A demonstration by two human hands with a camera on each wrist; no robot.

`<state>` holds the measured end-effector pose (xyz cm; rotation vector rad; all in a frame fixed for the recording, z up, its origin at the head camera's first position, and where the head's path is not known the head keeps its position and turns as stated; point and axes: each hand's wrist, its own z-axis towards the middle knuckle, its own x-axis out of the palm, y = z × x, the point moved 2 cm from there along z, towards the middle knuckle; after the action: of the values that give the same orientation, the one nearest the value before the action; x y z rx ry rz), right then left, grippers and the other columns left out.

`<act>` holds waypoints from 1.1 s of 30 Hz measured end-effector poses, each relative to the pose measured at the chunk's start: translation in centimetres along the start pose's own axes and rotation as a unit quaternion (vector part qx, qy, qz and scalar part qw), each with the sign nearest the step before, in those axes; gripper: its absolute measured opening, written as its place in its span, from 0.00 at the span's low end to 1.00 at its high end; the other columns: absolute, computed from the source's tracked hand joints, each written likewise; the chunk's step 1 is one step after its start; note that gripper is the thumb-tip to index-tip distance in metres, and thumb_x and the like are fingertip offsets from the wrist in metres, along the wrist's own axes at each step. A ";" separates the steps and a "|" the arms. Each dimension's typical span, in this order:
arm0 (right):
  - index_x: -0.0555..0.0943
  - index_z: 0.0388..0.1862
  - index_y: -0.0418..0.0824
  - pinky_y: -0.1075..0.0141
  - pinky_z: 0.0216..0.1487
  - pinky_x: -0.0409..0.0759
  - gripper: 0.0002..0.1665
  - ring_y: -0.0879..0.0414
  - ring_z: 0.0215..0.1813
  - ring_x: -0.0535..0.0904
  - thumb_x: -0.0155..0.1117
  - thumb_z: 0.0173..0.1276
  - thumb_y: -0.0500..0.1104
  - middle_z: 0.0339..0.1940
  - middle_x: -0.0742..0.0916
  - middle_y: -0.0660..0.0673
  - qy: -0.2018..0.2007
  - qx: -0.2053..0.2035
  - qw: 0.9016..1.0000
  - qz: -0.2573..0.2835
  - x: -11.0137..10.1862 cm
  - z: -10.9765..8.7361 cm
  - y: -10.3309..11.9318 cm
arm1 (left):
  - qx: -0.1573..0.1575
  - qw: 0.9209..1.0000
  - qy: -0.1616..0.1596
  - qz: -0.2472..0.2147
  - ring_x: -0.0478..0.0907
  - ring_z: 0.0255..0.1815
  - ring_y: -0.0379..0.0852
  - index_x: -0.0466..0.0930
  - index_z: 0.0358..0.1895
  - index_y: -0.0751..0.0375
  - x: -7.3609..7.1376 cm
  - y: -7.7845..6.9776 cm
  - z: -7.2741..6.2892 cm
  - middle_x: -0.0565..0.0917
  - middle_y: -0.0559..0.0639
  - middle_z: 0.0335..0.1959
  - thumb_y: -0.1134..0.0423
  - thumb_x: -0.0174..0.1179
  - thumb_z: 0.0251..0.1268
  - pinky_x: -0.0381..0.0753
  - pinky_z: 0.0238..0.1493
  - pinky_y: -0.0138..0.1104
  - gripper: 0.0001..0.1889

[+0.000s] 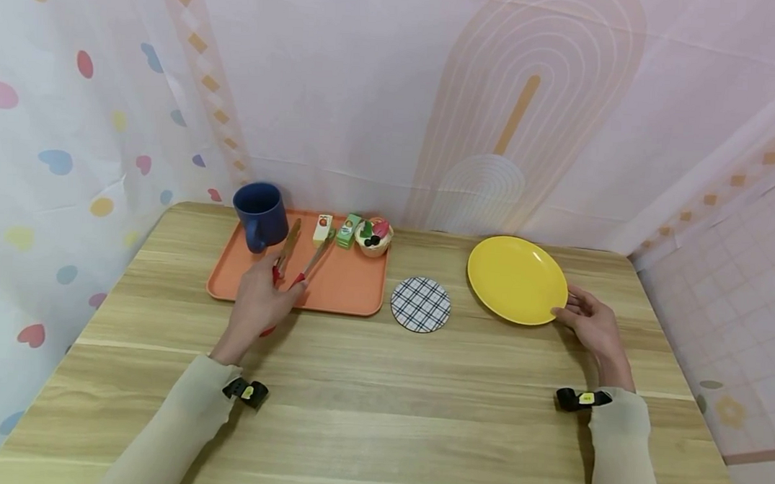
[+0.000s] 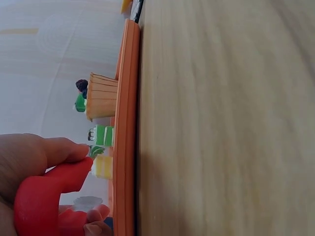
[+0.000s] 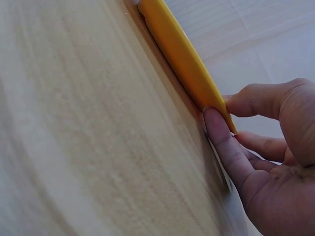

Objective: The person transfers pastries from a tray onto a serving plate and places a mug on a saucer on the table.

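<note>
My left hand (image 1: 260, 300) holds a pair of tongs (image 1: 314, 259) with red handles and metal arms. The arms are spread, and their tips reach over the orange tray (image 1: 343, 290). Close up in the left wrist view, the thumb and fingers lie around the red handle (image 2: 39, 199). On the right, my right hand (image 1: 593, 325) pinches the rim of a round yellow plate (image 1: 516, 280) between thumb and fingers. The right wrist view shows the plate's edge (image 3: 184, 56) in that pinch; whether the plate's far side touches the table is hard to tell.
On the tray stand a dark blue mug (image 1: 266, 219), a small yellow-and-white carton (image 1: 322, 228), a green carton (image 1: 347, 231) and a fruit-topped cupcake (image 1: 374, 243). A checked round coaster (image 1: 420, 305) lies between tray and plate. A patterned cloth (image 1: 367, 111) hangs behind the wooden table (image 1: 406, 416).
</note>
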<state>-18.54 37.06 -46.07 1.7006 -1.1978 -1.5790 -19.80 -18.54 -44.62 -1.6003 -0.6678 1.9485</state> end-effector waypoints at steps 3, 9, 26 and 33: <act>0.62 0.81 0.38 0.81 0.46 0.78 0.43 0.79 0.45 0.77 0.69 0.72 0.45 0.66 0.78 0.39 -0.001 0.001 1.000 0.003 0.0 0.0 0.0 | -0.010 1.000 0.006 -0.005 0.65 0.25 0.51 0.72 0.60 0.70 0.2 0.0 0.3 0.74 0.61 0.32 0.58 0.69 0.65 0.60 0.27 0.38 0.27; 0.62 0.81 0.37 0.81 0.46 0.78 0.43 0.79 0.45 0.77 0.69 0.72 0.44 0.64 0.78 0.42 0.000 0.003 1.000 0.006 0.0 0.1 0.1 | -0.029 0.999 0.017 -0.004 0.66 0.26 0.51 0.72 0.58 0.71 0.5 -0.1 0.7 0.75 0.61 0.34 0.57 0.69 0.65 0.61 0.27 0.38 0.26; 0.62 0.80 0.37 0.81 0.47 0.79 0.44 0.79 0.45 0.77 0.70 0.71 0.44 0.59 0.79 0.48 -0.003 0.000 1.000 0.012 0.0 0.1 -0.2 | -0.056 0.997 0.051 -0.030 0.64 0.17 0.46 0.70 0.61 0.72 0.9 0.0 1.3 0.74 0.60 0.35 0.57 0.68 0.67 0.63 0.23 0.37 0.28; 0.61 0.81 0.38 0.81 0.47 0.79 0.45 0.79 0.45 0.77 0.70 0.71 0.45 0.61 0.79 0.47 -0.002 0.001 1.000 0.014 0.0 0.0 -0.2 | -0.053 0.997 0.055 -0.032 0.65 0.19 0.47 0.70 0.61 0.72 0.9 0.1 1.4 0.77 0.63 0.38 0.58 0.66 0.68 0.63 0.22 0.36 0.26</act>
<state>-18.47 37.13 -46.22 1.6770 -1.2202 -1.5650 -21.30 -18.07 -45.05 -1.7156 -0.7798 1.7911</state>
